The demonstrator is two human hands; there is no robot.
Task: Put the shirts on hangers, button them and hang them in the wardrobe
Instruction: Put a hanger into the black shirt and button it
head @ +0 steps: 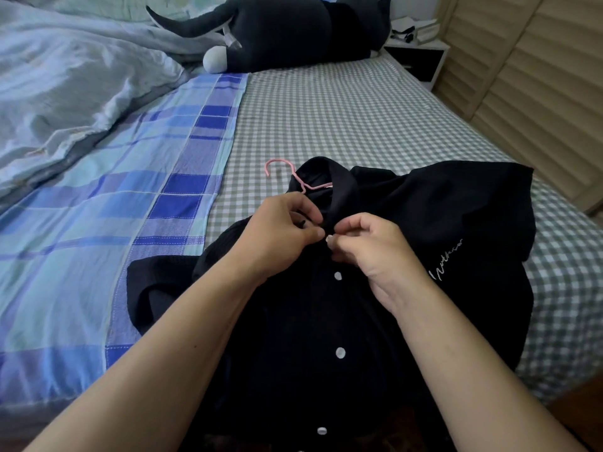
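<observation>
Checked bed (359,119), black shirt (326,321) under left hand (280,236), right hand (372,246) pinching placket

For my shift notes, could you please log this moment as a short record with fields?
surface: checked bedsheet, with a blue plaid blanket to its left
garment: black shirt lying front-up, on a pink hanger
left hand: pinching the shirt placket near the collar
right hand: pinching the top white button
buttons below: three white ones visible
background: dark plush cat
</observation>
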